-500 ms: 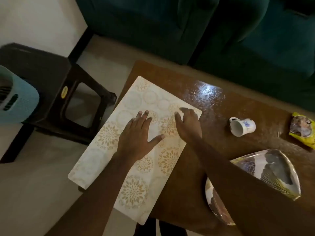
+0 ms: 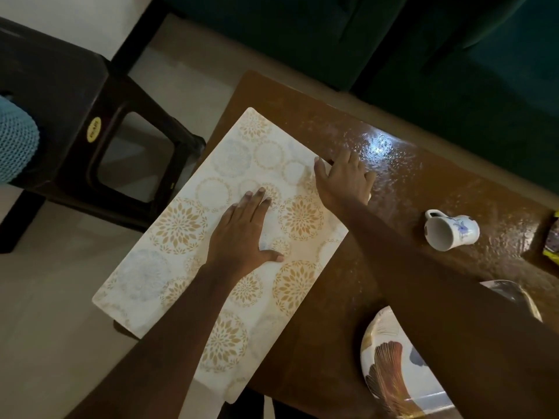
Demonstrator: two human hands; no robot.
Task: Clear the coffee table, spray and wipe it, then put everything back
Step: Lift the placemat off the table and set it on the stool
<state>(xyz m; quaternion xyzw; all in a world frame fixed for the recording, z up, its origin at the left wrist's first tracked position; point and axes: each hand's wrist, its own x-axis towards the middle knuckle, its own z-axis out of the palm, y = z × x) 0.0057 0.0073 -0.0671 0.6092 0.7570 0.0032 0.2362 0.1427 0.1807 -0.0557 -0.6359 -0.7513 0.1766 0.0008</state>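
Note:
A cream placemat [image 2: 181,237] with gold floral circles lies across the left end of the brown coffee table [image 2: 393,182], overhanging its left edge. My left hand [image 2: 245,234] rests flat on the mat's middle, fingers together. My right hand [image 2: 344,176] grips the mat's far right edge, fingers curled over it onto the table. A white mug [image 2: 453,229] with a blue flower lies on its side to the right. A patterned plate [image 2: 390,367] sits at the near right, partly under my right arm.
A dark plastic stool [image 2: 99,122] stands left of the table, with a light blue basket [image 2: 15,143] on it. A dark green sofa [image 2: 423,55] runs behind the table. A yellow snack packet [image 2: 552,240] peeks in at the right edge.
My right hand has moved from the mat's top to its far right edge and taken hold there. My left hand stays flat on the mat.

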